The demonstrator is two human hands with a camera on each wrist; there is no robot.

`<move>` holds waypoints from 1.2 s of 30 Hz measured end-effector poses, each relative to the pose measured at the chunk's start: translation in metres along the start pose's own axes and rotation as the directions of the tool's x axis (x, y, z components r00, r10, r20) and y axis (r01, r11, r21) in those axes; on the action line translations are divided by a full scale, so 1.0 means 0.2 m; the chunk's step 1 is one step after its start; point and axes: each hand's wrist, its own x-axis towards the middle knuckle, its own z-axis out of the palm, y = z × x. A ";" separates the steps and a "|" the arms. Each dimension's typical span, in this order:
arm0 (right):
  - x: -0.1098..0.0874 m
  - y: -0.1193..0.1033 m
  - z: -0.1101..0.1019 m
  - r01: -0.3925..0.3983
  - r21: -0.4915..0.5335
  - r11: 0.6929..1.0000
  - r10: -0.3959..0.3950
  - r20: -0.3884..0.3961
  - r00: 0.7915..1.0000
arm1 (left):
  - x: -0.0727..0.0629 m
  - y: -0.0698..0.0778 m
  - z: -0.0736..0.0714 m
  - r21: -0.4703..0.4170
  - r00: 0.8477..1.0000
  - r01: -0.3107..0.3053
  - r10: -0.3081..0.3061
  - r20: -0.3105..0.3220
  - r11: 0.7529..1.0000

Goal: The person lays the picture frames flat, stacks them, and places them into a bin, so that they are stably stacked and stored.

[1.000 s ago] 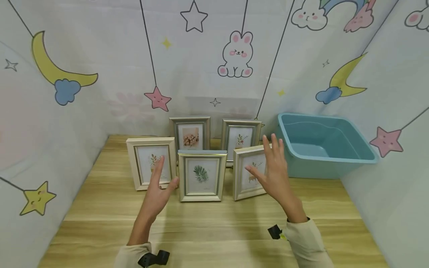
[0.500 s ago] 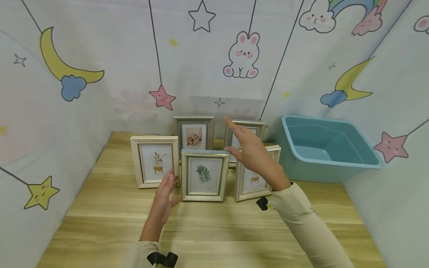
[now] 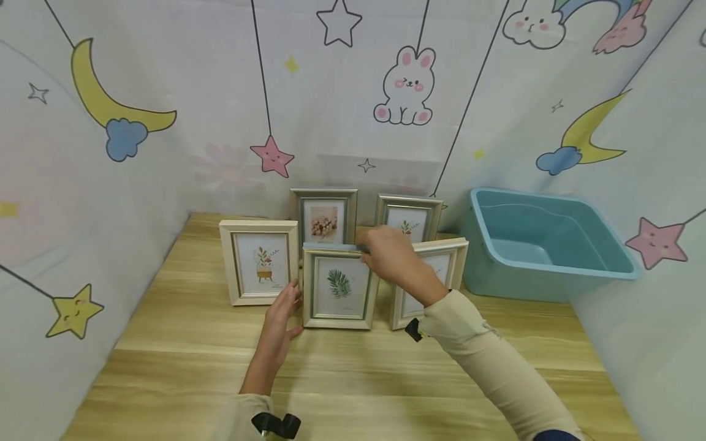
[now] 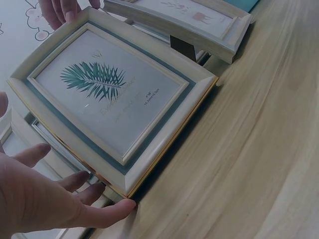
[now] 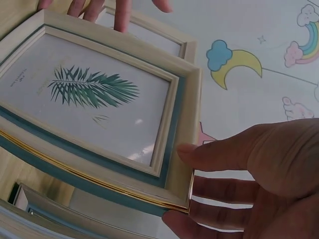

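A photo frame with a green leaf print [image 3: 338,291] stands at the front middle of a group of frames. My right hand [image 3: 394,254] pinches its upper right corner, thumb in front and fingers behind, as the right wrist view shows. The left hand [image 3: 278,321] is at the frame's lower left side, fingers loosely extended along the edge. In the left wrist view its thumb tip is right at the bottom corner. To the left stands a cream frame with a potted plant print [image 3: 265,263]; another cream frame [image 3: 455,266] on the right is partly hidden by my right forearm.
Two silver-toned frames stand behind, one with a flower photo [image 3: 323,223] and one with a plant print [image 3: 407,220]. A blue plastic bin [image 3: 551,272] sits at the back right of the wooden table [image 3: 342,380]. A patterned curtain [image 3: 215,122] closes the back and sides.
My right hand has moved left from the right frame and now pinches the leaf frame's corner. The left hand has come from in front of the left frame to the leaf frame's lower left.
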 end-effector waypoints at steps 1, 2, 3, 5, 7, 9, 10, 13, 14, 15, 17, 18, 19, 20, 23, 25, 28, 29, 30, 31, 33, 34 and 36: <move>0.00 0.00 0.00 -0.004 -0.010 1.000 0.004 -0.005 1.000 | 0.00 0.00 0.00 -0.001 1.000 0.000 0.000 -0.003 1.000; 0.01 -0.01 0.00 -0.009 -0.018 1.000 0.009 -0.008 1.000 | 0.00 0.00 0.00 -0.001 1.000 0.000 0.000 -0.007 1.000; 0.01 -0.01 0.00 -0.013 -0.026 1.000 0.013 -0.013 1.000 | 0.00 0.00 0.00 -0.002 1.000 0.000 0.000 -0.011 1.000; 0.02 -0.02 0.00 -0.032 -0.027 0.999 0.031 -0.015 0.999 | 0.00 0.00 0.01 -0.004 1.000 -0.001 0.001 -0.018 1.000; 0.02 -0.03 0.00 -0.053 -0.019 0.998 0.053 -0.015 0.999 | 0.01 0.00 0.01 -0.003 1.000 -0.005 0.005 -0.021 1.000; 0.02 -0.04 -0.01 -0.067 -0.006 0.998 0.067 -0.018 0.998 | 0.01 0.00 0.01 -0.003 1.000 -0.007 0.007 -0.023 1.000; 0.02 -0.04 -0.01 -0.074 -0.002 0.997 0.074 -0.018 0.997 | 0.01 -0.01 0.01 -0.003 1.000 -0.005 0.005 -0.025 1.000; 0.03 -0.05 -0.01 -0.086 0.008 0.996 0.086 -0.017 0.996 | 0.01 -0.01 0.02 -0.003 1.000 -0.003 0.003 -0.031 1.000; 0.03 -0.05 -0.01 -0.089 0.005 0.996 0.089 -0.017 0.996 | 0.01 -0.02 0.02 -0.006 0.999 0.000 0.000 -0.035 1.000; 0.03 -0.05 -0.01 -0.090 0.001 0.996 0.090 -0.017 0.996 | 0.01 -0.02 0.02 -0.013 0.999 0.004 -0.004 -0.040 1.000; 0.03 -0.05 0.00 -0.093 -0.009 0.996 0.093 -0.013 0.996 | 0.01 -0.03 0.03 -0.022 0.999 0.010 -0.011 -0.046 1.000; 0.03 -0.05 0.00 -0.094 -0.011 0.996 0.094 -0.011 0.996 | 0.01 -0.03 0.03 -0.025 0.999 0.014 -0.015 -0.049 1.000; 0.03 -0.05 0.00 -0.093 -0.014 0.996 0.093 -0.012 0.996 | 0.01 -0.03 0.03 -0.025 0.999 0.017 -0.018 -0.051 1.000; 0.03 -0.05 0.00 -0.089 -0.016 0.996 0.089 -0.015 0.996 | 0.01 -0.04 0.03 -0.023 0.998 0.018 -0.019 -0.052 1.000; 0.01 -0.05 0.00 -0.068 -0.020 0.997 0.068 -0.028 0.997 | 0.01 -0.04 0.03 -0.006 0.999 0.013 -0.013 -0.050 1.000; 0.00 -0.05 -0.01 -0.064 -0.010 0.998 0.064 -0.036 0.997 | 0.01 -0.03 0.03 0.011 0.999 0.000 0.000 -0.045 1.000; -0.03 -0.06 -0.05 -0.068 0.012 0.998 0.068 -0.033 0.997 | 0.01 -0.02 0.03 0.017 0.999 -0.021 0.021 -0.046 1.000; -0.04 -0.06 -0.06 -0.072 0.020 0.997 0.072 -0.028 0.997 | 0.00 -0.02 0.03 0.015 0.998 -0.028 0.029 -0.052 0.999; -0.05 -0.06 -0.08 -0.077 0.035 0.996 0.078 -0.019 0.997 | 0.00 -0.01 0.03 0.004 0.997 -0.034 0.034 -0.062 0.999; -0.06 -0.06 -0.10 -0.081 0.048 0.996 0.081 -0.014 0.997 | 0.00 -0.01 0.04 -0.015 0.996 -0.039 0.038 -0.080 0.999; -0.09 -0.06 -0.13 -0.088 0.085 0.992 0.089 -0.004 0.996 | -0.01 0.00 0.05 -0.070 0.991 -0.057 0.048 -0.124 0.996; -0.10 -0.06 -0.15 -0.086 0.098 0.991 0.087 -0.010 0.996 | -0.02 0.01 0.06 -0.100 0.987 -0.071 0.056 -0.149 0.992; -0.12 -0.05 -0.18 -0.090 0.142 0.986 0.094 -0.026 0.995 | -0.03 0.01 0.09 -0.175 0.978 -0.099 0.063 -0.201 0.979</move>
